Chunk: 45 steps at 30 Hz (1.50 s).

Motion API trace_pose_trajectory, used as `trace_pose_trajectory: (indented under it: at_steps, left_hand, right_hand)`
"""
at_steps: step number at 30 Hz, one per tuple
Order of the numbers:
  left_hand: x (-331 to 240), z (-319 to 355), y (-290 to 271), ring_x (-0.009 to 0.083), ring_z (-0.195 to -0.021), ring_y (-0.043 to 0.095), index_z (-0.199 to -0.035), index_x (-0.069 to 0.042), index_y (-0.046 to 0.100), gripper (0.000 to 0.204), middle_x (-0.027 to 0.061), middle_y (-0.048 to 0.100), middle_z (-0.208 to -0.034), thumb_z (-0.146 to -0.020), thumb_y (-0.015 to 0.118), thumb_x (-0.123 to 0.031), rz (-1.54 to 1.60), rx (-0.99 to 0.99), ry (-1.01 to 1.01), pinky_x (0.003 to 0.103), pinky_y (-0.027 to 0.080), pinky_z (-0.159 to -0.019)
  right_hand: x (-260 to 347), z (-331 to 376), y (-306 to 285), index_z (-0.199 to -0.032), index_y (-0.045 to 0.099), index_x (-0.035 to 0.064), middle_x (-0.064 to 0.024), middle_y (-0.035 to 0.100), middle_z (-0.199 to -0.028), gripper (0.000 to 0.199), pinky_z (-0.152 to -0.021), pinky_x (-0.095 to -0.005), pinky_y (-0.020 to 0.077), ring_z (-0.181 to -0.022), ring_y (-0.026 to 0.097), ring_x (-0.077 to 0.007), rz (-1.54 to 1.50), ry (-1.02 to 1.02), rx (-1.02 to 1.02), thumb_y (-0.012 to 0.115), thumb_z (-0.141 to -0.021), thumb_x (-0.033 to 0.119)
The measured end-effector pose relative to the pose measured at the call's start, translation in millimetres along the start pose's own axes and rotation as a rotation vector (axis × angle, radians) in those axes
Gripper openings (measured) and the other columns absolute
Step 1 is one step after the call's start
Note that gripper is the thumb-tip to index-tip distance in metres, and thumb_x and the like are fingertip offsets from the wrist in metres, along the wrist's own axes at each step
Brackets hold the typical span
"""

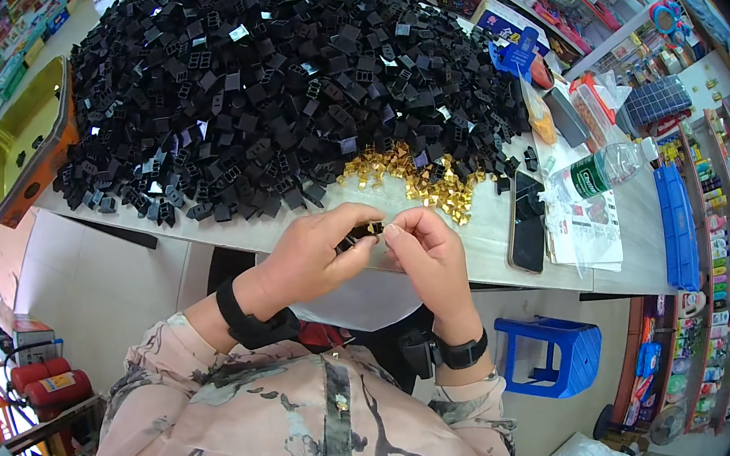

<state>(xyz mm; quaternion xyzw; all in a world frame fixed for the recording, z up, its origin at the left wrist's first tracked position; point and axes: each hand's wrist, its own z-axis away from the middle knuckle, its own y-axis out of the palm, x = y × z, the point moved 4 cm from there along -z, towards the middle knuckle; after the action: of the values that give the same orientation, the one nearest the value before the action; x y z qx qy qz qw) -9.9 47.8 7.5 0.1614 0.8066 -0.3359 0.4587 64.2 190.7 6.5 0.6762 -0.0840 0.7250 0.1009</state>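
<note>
My left hand (309, 255) is closed round a small black plastic block (350, 242), held just above the near edge of the table. A bit of gold metal shows at the block's right end. Against that end, the thumb and forefinger of my right hand (431, 261) are pinched together; what lies between them is too small to make out. Beyond my hands, a big heap of similar black plastic blocks (274, 84) covers much of the table. Small bent gold metal pieces (440, 184) lie in a loose pile at the heap's near right side.
On the table's right side are a dark phone (525, 225), a clear plastic bottle (600, 173) on its side and printed paper (586, 233). A yellow-lined box (27, 146) stands left. Below right is a blue stool (552, 355); stocked shelves (724, 275) line the right.
</note>
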Motion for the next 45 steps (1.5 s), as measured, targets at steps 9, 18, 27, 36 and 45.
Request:
trace_pose_trajectory:
  at_steps: [9,18,27,36,45]
  left_hand:
    - [-1.6,-0.9,0.6,0.0282,-0.077,0.065,-0.105,-0.007,0.062,0.026,0.0112,0.066,-0.088,-0.079,0.061,-0.005,-0.019,-0.013,0.180,0.034,0.051,-0.065]
    - [0.1,-1.0,2.9,0.0278,-0.075,0.064,-0.107,-0.006,0.062,0.027,0.0121,0.065,-0.087,-0.080,0.060,-0.003,-0.094,0.022,0.201,0.034,0.051,-0.065]
    - [1.5,-3.2,-5.0,0.0151,-0.073,0.063,-0.115,-0.003,0.060,0.027,0.0078,0.064,-0.084,-0.088,0.057,-0.007,0.361,0.116,-0.089,0.029,0.049,-0.064]
    - [2.8,-3.5,-3.3,0.0123,-0.072,0.061,-0.113,-0.005,0.060,0.025,0.0061,0.063,-0.081,-0.088,0.059,-0.008,0.293,0.106,-0.134,0.027,0.049,-0.064]
    - [1.1,0.3,1.6,0.0246,-0.073,0.065,-0.104,-0.007,0.061,0.022,0.0106,0.064,-0.084,-0.082,0.064,-0.007,0.017,-0.037,0.095,0.032,0.050,-0.063]
  right_hand:
    - [-4.1,0.8,-4.7,-0.090,0.057,0.0049,0.0033,0.056,-0.077,0.009,-0.063,-0.0174,0.0419,-0.069,0.051,-0.0030,0.020,0.058,0.094,0.061,-0.091,0.013]
    - [-2.9,-2.9,-6.2,-0.090,0.058,0.0049,0.0032,0.057,-0.078,0.010,-0.062,-0.0179,0.0428,-0.068,0.052,-0.0030,0.048,0.073,0.145,0.062,-0.091,0.015]
    - [0.6,-4.9,-6.1,-0.096,0.060,0.0032,0.0003,0.062,-0.082,0.009,-0.062,-0.0179,0.0451,-0.069,0.056,-0.0045,-0.147,0.034,0.012,0.061,-0.090,0.010]
    - [7.1,2.0,0.0,-0.105,0.057,0.0016,-0.0031,0.064,-0.091,0.016,-0.066,-0.0202,0.0480,-0.075,0.058,-0.0072,-0.136,-0.153,-0.076,0.059,-0.090,0.006]
    - [-8.4,5.0,-6.4,-0.096,0.057,0.0031,-0.0014,0.062,-0.085,0.007,-0.069,-0.0209,0.0490,-0.074,0.058,-0.0071,-0.034,-0.001,0.035,0.058,-0.091,0.007]
